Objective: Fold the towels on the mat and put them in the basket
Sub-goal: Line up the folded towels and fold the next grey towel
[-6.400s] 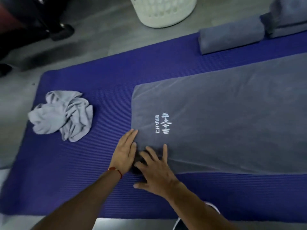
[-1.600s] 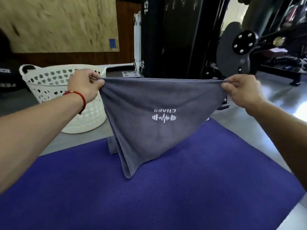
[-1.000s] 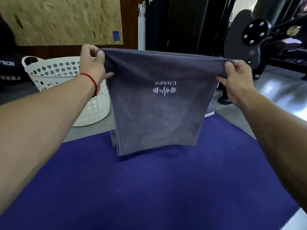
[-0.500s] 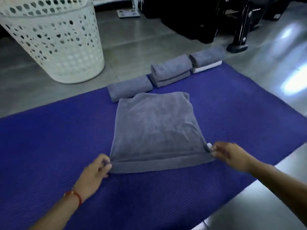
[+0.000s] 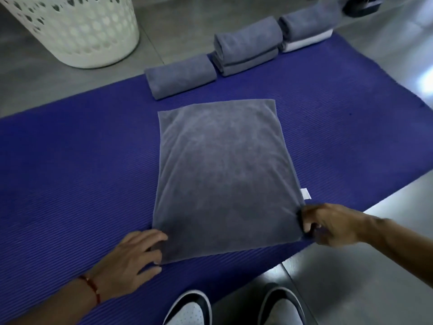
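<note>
Head view: grey towel (image 5: 225, 174) lying flat on the purple mat (image 5: 77, 160).
Left hand (image 5: 126, 261) and right hand (image 5: 328, 226) each pinch a near corner with curled fingers; the white basket (image 5: 77, 31) stands on the floor beyond, beside three folded towels (image 5: 248, 43).

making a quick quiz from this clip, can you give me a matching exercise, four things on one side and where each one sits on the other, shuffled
Things:
1. flat grey towel
2. white basket
3. rolled grey towel
4. left hand

Places:
A. on the grey floor, beyond the mat's far edge
B. at the near left corner of the flat towel
C. spread in the middle of the blue mat
D. at the mat's far edge, nearest of the folded towels to the basket

Pairs: 1-C, 2-A, 3-D, 4-B
</note>
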Action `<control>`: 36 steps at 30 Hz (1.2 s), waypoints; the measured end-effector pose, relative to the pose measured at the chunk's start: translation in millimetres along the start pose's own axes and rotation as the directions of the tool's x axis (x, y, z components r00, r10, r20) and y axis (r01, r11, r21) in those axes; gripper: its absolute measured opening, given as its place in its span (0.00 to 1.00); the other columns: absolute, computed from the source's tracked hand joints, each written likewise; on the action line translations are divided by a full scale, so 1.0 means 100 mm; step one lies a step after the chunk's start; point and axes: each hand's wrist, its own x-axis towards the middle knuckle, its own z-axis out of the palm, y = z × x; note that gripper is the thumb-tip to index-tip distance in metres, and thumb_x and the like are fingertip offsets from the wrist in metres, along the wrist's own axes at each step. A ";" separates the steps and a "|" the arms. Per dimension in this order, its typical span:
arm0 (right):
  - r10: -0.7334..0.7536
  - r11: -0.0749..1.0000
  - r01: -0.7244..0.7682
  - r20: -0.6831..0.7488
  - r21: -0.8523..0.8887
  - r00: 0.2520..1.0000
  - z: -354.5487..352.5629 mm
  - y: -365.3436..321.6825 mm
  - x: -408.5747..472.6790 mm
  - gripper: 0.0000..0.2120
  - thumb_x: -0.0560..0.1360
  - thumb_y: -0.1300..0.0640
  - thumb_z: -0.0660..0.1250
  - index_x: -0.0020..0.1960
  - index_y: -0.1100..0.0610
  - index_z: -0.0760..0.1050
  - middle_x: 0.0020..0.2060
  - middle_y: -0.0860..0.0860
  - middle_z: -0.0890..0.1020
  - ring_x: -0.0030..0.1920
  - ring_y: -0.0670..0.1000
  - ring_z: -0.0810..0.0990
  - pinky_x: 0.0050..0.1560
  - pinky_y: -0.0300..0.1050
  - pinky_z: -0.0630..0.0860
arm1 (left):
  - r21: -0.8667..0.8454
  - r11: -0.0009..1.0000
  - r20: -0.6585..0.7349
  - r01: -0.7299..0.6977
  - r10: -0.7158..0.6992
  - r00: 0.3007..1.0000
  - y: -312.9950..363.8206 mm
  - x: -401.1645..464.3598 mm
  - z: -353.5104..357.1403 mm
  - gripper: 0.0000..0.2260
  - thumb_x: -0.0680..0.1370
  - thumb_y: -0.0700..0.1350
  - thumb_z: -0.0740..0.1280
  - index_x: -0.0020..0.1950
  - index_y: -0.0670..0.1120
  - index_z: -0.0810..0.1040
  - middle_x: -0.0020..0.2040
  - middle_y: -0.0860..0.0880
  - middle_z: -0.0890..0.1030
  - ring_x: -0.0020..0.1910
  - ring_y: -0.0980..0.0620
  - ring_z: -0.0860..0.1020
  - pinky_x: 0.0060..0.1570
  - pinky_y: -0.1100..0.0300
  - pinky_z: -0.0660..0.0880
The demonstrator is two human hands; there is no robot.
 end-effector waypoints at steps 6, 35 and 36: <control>0.066 0.998 -0.057 -0.390 0.036 0.918 -0.91 0.08 0.66 0.08 0.76 0.50 0.66 0.49 0.51 0.81 0.44 0.46 0.85 0.44 0.48 0.82 0.53 0.51 0.79 | -0.113 0.966 -0.200 0.232 -0.251 0.947 -0.53 1.12 -0.59 0.01 0.78 0.49 0.64 0.48 0.55 0.75 0.51 0.59 0.76 0.51 0.55 0.74 0.55 0.51 0.74; 0.665 0.589 -0.050 -0.448 0.807 0.598 -2.10 0.82 2.45 0.12 0.78 0.52 0.73 0.60 0.51 0.77 0.54 0.54 0.84 0.50 0.54 0.84 0.52 0.56 0.84 | -0.667 0.369 -0.096 0.648 -0.904 0.416 -2.18 3.00 -1.42 0.05 0.84 0.41 0.63 0.53 0.46 0.79 0.51 0.44 0.82 0.45 0.49 0.82 0.36 0.56 0.84; 0.671 0.602 -0.084 -0.446 0.794 0.592 -2.09 0.81 2.47 0.13 0.79 0.52 0.73 0.62 0.51 0.77 0.55 0.53 0.84 0.52 0.54 0.84 0.53 0.54 0.83 | -0.656 0.354 -0.082 0.666 -0.911 0.403 -2.19 3.03 -1.41 0.06 0.84 0.40 0.62 0.54 0.44 0.79 0.52 0.43 0.82 0.47 0.47 0.82 0.40 0.53 0.85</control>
